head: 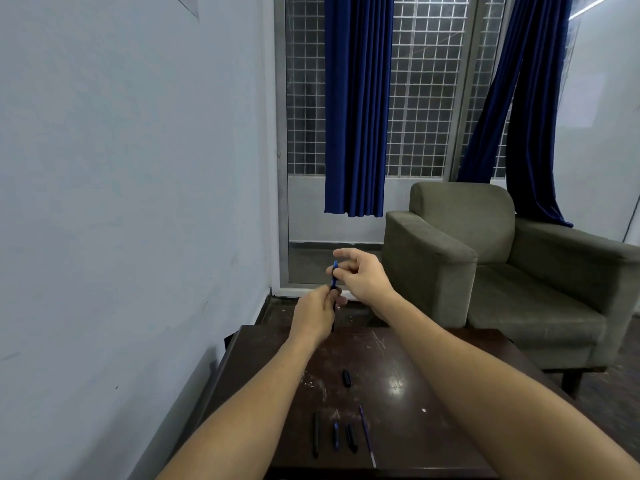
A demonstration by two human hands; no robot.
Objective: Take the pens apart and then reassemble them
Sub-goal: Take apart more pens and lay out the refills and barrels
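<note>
The blue pen (pixel 334 274) stands almost upright in the air beyond the far edge of the bench (pixel 398 427). Your right grip (pixel 363 276) pinches its upper blue end, and your left grip (pixel 313 317) holds its darker lower end. The loose parts lie on the bench. A stubby black piece (pixel 346 378) sits alone near the middle. Well apart from it, nearer you, is a row: a long black barrel (pixel 316 434) at the left, a short blue piece (pixel 336 436), a short black piece (pixel 352 438) just beside it, and a thin refill (pixel 366 433) at the right, slanted, its pale tip toward you.
</note>
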